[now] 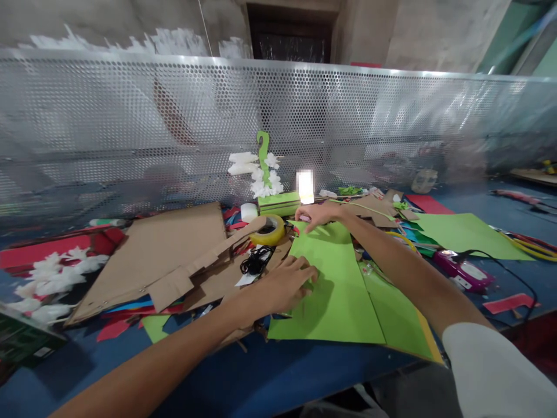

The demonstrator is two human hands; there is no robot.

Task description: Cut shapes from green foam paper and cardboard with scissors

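A bright green paper sheet (335, 296) lies lengthwise in front of me, over a second green sheet (395, 302). My left hand (285, 284) is over its left edge, palm down, fingers bent and apart, with nothing seen in them. Further off, my right hand (321, 215) is at the sheet's far end, fingers curled around a small pinkish thing that I cannot make out. Just left of those fingers shows a bit of red (296, 231). A yellow tape roll (270, 230) and a black cord bundle (256, 261) are left of the sheet.
Cardboard pieces (174, 238) cover the left. Behind stand a green block (279, 203), white paper flowers (266, 184) and a bright lit screen (306, 188). At right are a purple device (463, 271) and another green sheet (470, 232). A perforated metal panel (209, 128) closes the back.
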